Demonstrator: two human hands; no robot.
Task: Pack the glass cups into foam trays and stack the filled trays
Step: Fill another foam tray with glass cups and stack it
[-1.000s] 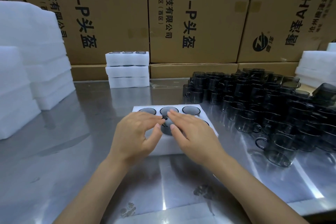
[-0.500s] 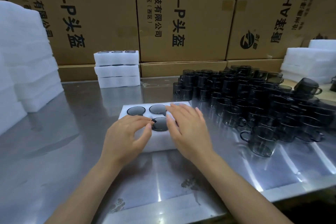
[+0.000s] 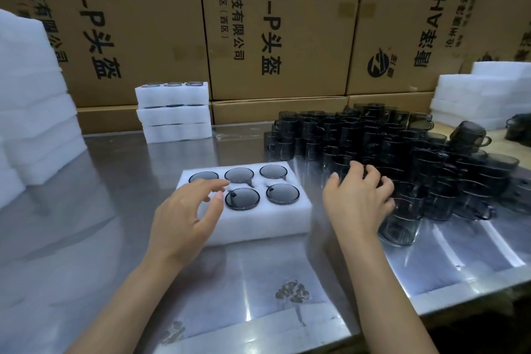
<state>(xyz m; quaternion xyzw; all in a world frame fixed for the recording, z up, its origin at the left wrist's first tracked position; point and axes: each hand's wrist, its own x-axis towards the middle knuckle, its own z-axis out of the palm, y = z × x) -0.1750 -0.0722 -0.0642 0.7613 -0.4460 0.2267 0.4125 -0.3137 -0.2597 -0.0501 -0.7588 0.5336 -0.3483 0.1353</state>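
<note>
White foam tray (image 3: 258, 218) lies on the steel worktop (image 3: 86, 238) in the middle, in front of the person. It has six round holes in two rows of three. Five smoky glass cups sit in them: three in the far row (image 3: 239, 175) and two in the near row (image 3: 242, 199); the sixth hole, at the near left, is under the left hand (image 3: 184, 221), so I cannot tell what is in it. This hand hovers over the tray's near-left corner with fingers loosely spread and it holds nothing.

At 2 o'clock from the tray stands a big crowd of loose cups (image 3: 402, 152), too many to count. The right hand (image 3: 359, 198) is over its near edge, fingers curled down onto the cups; whether it grips one I cannot tell.

At 11 o'clock, three filled trays (image 3: 173, 112) are stacked. Empty foam piles stand at 9 o'clock (image 3: 34, 112) and at 2 o'clock far (image 3: 482, 92). Cardboard boxes (image 3: 287, 23) stand behind.
</note>
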